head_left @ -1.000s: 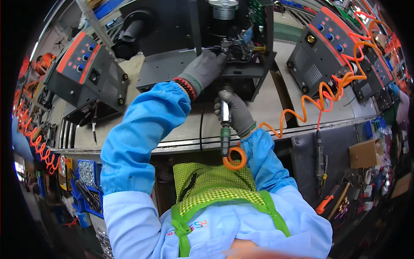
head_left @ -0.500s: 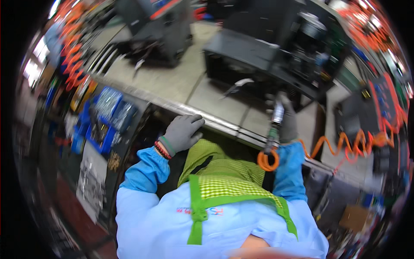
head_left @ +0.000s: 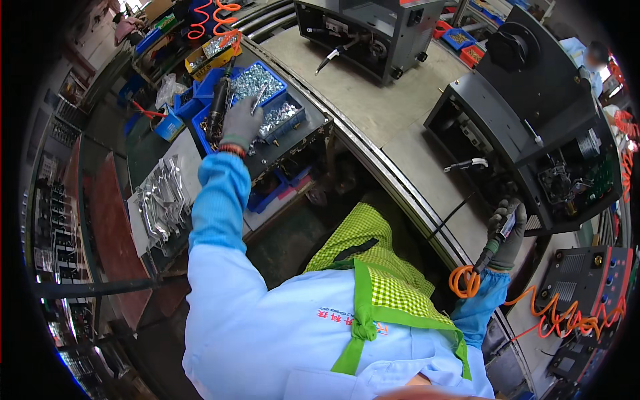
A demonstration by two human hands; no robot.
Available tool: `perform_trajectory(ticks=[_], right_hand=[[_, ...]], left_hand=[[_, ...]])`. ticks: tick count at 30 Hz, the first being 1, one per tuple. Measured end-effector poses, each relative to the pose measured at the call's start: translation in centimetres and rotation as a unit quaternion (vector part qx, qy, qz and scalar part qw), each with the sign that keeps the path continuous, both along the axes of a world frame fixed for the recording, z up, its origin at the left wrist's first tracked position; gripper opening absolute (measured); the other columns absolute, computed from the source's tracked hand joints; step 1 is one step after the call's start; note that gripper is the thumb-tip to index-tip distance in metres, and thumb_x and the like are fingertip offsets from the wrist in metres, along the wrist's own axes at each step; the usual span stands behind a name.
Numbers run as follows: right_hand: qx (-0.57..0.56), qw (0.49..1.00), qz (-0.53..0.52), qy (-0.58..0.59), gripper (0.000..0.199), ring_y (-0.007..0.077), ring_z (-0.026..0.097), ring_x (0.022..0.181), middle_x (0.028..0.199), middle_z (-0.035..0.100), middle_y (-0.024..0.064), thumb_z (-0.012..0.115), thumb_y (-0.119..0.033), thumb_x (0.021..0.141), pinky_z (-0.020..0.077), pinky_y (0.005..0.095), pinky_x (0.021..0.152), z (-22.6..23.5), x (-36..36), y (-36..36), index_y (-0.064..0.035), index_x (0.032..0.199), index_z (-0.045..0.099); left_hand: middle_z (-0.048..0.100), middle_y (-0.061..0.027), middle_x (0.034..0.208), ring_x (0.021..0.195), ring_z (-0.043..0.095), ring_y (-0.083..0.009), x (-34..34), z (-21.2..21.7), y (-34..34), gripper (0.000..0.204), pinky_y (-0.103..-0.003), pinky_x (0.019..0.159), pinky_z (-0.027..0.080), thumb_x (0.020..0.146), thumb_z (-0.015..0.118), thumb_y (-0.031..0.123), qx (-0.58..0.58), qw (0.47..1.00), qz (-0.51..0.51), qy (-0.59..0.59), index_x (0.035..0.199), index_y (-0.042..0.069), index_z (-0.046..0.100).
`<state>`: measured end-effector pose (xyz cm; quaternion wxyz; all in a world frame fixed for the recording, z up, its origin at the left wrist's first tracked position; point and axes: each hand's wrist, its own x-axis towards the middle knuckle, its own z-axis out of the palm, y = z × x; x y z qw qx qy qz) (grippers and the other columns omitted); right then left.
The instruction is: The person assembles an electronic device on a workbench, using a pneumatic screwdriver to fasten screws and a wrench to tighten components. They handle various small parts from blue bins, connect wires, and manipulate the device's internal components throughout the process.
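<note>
At the far left, a heap of clear plastic bags lay on a side worktop. Just right of them, the left hand, in a grey glove, reached out over a blue bin split into compartments of small silvery screws. Its grip was loosely closed, fingertips down among the screws in the near compartment; whether it had pinched any could not be told. A dark power tool stood just beside that hand, against the bin.

Across the middle ran the long beige worktop, edged by a metal rail, with a grey machine housing at its far side. Further right sat a black open-sided machine case, loose cables showing inside.

In front of that case, the right hand, also gloved, had its grip wrapped tight around a pneumatic screwdriver, held upright near the case's lower edge. A coiled orange air hose trailed from the tool to the right.
</note>
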<state>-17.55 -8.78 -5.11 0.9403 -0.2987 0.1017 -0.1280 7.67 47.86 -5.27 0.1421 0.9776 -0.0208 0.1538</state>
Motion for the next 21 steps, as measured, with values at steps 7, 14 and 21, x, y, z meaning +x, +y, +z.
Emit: perform_trajectory(ticks=[7, 14, 21], right_hand=[[-0.013, 0.999, -0.026, -0.015, 0.029, 0.0132, 0.059, 0.077, 0.096, 0.055, 0.008, 0.058, -0.028, 0.095, 0.0577, 0.0255, 0.062, 0.7, -0.4, 0.6, -0.0063, 0.112, 0.052], [-0.066, 0.986, -0.138, 0.063, 0.034, 0.0146, 0.061, 0.07, 0.089, 0.061, 0.0082, 0.065, -0.031, 0.089, 0.0543, 0.0258, 0.058, 0.4, -0.9, 0.7, -0.004, 0.107, 0.056], [-0.066, 0.991, -0.079, 0.089, 0.029, 0.0137, 0.062, 0.061, 0.073, 0.062, 0.0042, 0.065, -0.03, 0.088, 0.0537, 0.0254, 0.055, 1.4, -0.5, 1.2, -0.0024, 0.094, 0.06]], left_hand=[[0.066, -0.022, 0.106, 0.097, 0.064, -0.0384, 13.9, -7.3, 4.3, 0.032, -0.045, 0.086, 0.051, 0.081, 0.06, 0.025, 0.181, 0.967, 0.037, 0.173, 0.103, 0.004, 0.068], [0.065, -0.0251, 0.1, 0.096, 0.063, -0.039, 17.3, -6.9, 4.1, 0.028, -0.044, 0.085, 0.051, 0.074, 0.058, 0.021, 0.168, 0.97, -0.023, 0.175, 0.091, 0.002, 0.071], [0.064, -0.0085, 0.083, 0.076, 0.059, -0.0113, 9.0, 5.7, -4.9, 0.017, -0.026, 0.066, 0.048, 0.085, 0.058, 0.013, -0.267, 0.933, -0.22, 0.099, 0.099, 0.003, 0.056]])
